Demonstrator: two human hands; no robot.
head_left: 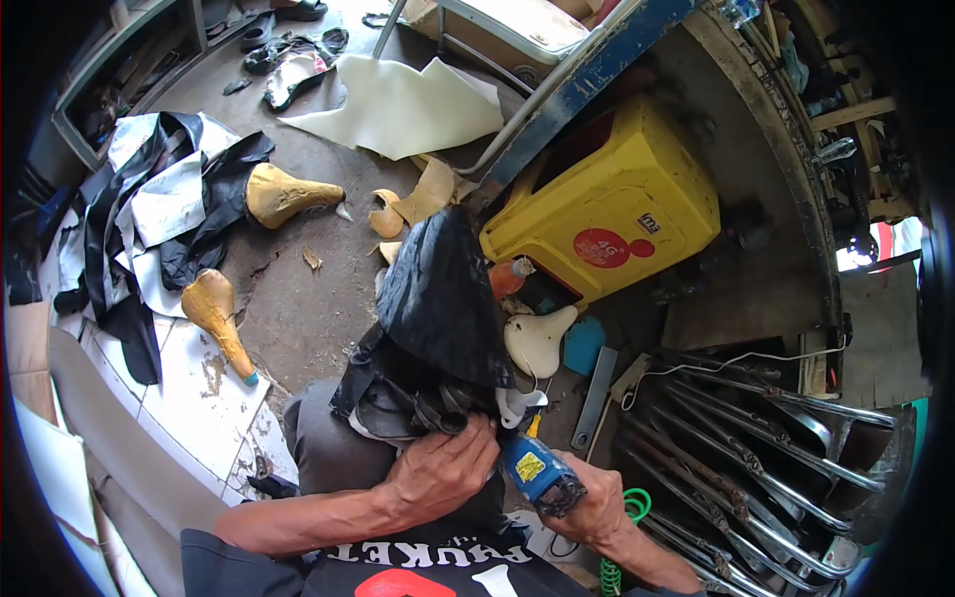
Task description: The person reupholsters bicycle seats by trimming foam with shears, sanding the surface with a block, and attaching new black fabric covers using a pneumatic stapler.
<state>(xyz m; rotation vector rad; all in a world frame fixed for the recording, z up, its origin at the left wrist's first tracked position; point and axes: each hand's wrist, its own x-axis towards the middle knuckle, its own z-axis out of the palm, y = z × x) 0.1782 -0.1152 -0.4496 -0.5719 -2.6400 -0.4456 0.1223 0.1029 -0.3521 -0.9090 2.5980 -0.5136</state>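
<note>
A black vinyl cover (438, 298) stands up from my lap, with its gathered lower folds around a dark seat piece that is partly hidden. My left hand (446, 470) is closed on the bunched lower edge of the cover; its fingertips are partly out of sight. In my right hand (589, 497) is a blue staple gun (537, 468) with a yellow label, its nose close to the cover's lower right edge. A green coiled air hose (611, 572) hangs beside my right wrist. I cannot tell whether the nose touches the vinyl.
Yellowish saddle-shaped foam pieces (288, 195) lie ahead left, beside black and white vinyl scraps (169, 209). A pale foam sheet (398, 104) lies farther off. Ahead right are a yellow plastic bin (637, 199) and a cream saddle (537, 340). Metal tube frames (746, 448) are stacked at right.
</note>
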